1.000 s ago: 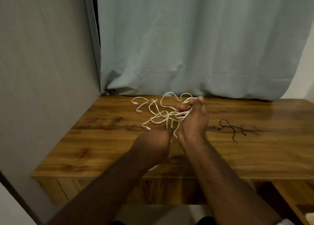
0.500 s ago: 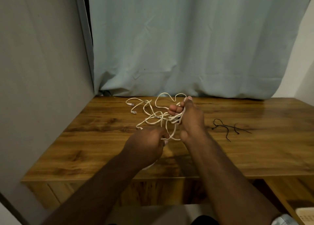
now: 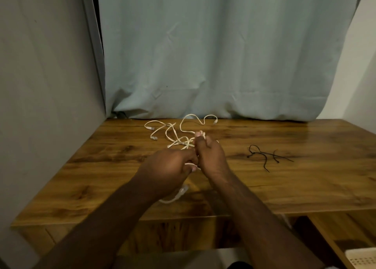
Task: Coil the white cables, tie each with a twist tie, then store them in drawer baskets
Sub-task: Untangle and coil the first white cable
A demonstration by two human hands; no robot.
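A tangle of white cables (image 3: 179, 135) lies on the wooden table (image 3: 305, 183), with loops and connector ends spread toward the curtain. My right hand (image 3: 209, 156) grips a bunch of the strands, fingers curled round them. Close beside it, my left hand (image 3: 168, 167) pinches a white strand, and a cable end with a connector (image 3: 182, 191) hangs below that hand. Several black twist ties (image 3: 264, 156) lie loose on the table, to the right of my hands.
A pale blue curtain (image 3: 223, 55) hangs behind the table and a grey wall (image 3: 44, 85) closes the left side. At the lower right corner, the rim of a white perforated basket (image 3: 362, 258) shows inside an open drawer.
Both hands have drawn together and nearer to me, pulling the bundle down from the loops. The cable loops behind them now lie flatter on the table. The camera shifted slightly.
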